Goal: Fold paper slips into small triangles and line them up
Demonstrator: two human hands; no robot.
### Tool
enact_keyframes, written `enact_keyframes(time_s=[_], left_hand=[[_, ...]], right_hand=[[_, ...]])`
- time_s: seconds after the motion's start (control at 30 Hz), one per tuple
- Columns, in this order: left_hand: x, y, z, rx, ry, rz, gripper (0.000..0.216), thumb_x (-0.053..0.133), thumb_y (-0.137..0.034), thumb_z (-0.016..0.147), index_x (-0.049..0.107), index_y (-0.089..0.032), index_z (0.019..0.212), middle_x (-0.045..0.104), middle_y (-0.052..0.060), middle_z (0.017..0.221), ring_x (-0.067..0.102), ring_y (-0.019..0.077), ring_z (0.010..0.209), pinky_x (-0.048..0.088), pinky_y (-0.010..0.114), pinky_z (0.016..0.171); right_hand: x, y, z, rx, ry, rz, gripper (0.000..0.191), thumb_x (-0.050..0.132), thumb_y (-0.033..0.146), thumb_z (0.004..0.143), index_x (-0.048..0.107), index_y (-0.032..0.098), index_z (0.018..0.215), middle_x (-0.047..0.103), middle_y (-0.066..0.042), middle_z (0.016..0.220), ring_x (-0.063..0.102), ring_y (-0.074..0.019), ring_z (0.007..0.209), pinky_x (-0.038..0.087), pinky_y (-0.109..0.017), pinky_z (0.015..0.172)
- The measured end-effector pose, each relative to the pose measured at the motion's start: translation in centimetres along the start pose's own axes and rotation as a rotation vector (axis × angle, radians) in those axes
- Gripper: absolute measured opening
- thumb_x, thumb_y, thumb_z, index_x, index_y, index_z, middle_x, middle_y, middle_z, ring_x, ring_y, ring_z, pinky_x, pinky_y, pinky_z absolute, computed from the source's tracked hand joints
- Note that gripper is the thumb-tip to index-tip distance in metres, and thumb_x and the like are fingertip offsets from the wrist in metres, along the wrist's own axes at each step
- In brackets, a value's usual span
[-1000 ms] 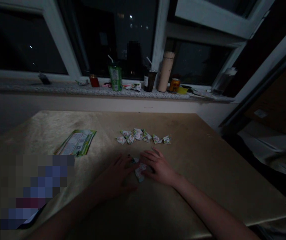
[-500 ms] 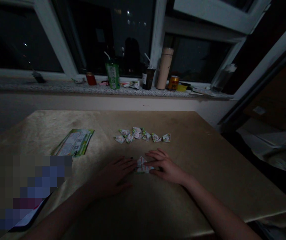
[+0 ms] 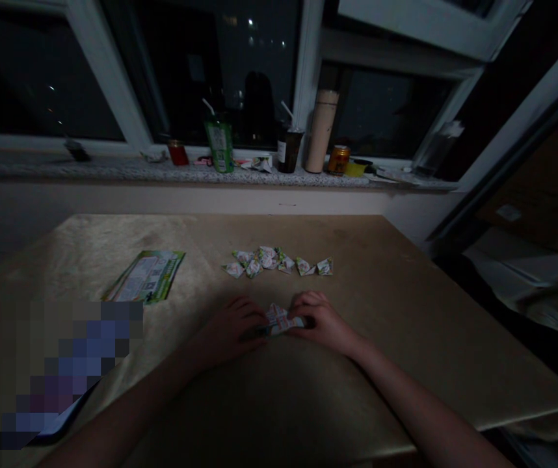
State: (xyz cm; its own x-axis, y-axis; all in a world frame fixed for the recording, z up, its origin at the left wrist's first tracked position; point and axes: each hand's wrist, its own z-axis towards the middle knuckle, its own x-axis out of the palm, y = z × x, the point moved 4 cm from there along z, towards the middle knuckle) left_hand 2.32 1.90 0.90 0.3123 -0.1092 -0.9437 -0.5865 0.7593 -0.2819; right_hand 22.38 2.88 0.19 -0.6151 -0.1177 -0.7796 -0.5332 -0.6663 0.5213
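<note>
Between my hands, near the middle of the table, is a partly folded piece of printed paper (image 3: 279, 317), white with red print and a peak pointing up. My left hand (image 3: 240, 325) pinches its left side between thumb and fingers. On the opposite side, my right hand (image 3: 320, 322) grips the right edge with thumb and curled fingers. Farther back lies a row of several small folded paper pieces (image 3: 268, 257), white and green, with pointed corners. Left of them rests a small stack of flat green and white printed sheets (image 3: 149, 276).
A gold cloth (image 3: 371, 286) covers the table. At the lower left a device with a blurred-out screen (image 3: 71, 377) lies on it. Behind, the windowsill (image 3: 127, 170) carries a green cup (image 3: 220, 144), a dark cup (image 3: 289, 151), a tall flask (image 3: 322, 133) and a can (image 3: 339, 160).
Both hands have gone from lying flat on the paper to pinching its two sides. The paper's edges now look lifted slightly, and my left fingers have curled in.
</note>
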Motion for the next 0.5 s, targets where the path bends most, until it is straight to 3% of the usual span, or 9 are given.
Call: enact_keyframes(time_s=[0.23, 0.5], left_hand=[[0.07, 0.17, -0.31, 0.011, -0.001, 0.012, 0.020, 0.056, -0.035, 0.091, 0.063, -0.027, 0.108, 0.062, 0.001, 0.111, 0.053, 0.0209, 0.108, 0.022, 0.041, 0.108], [0.08, -0.06, 0.39, -0.073, -0.026, 0.011, 0.033, 0.060, -0.048, 0.083, 0.059, -0.022, 0.103, 0.060, 0.004, 0.107, 0.052, 0.0243, 0.105, 0.024, 0.045, 0.107]], right_hand=[[-0.13, -0.20, 0.14, -0.026, 0.026, 0.009, 0.018, 0.075, 0.031, 0.074, 0.070, 0.022, 0.089, 0.065, -0.002, 0.086, 0.059, -0.0172, 0.088, 0.035, -0.032, 0.084], [0.58, -0.44, 0.33, -0.033, 0.003, 0.060, 0.014, 0.071, 0.034, 0.078, 0.069, 0.021, 0.085, 0.066, -0.002, 0.086, 0.060, -0.0178, 0.088, 0.037, -0.032, 0.083]])
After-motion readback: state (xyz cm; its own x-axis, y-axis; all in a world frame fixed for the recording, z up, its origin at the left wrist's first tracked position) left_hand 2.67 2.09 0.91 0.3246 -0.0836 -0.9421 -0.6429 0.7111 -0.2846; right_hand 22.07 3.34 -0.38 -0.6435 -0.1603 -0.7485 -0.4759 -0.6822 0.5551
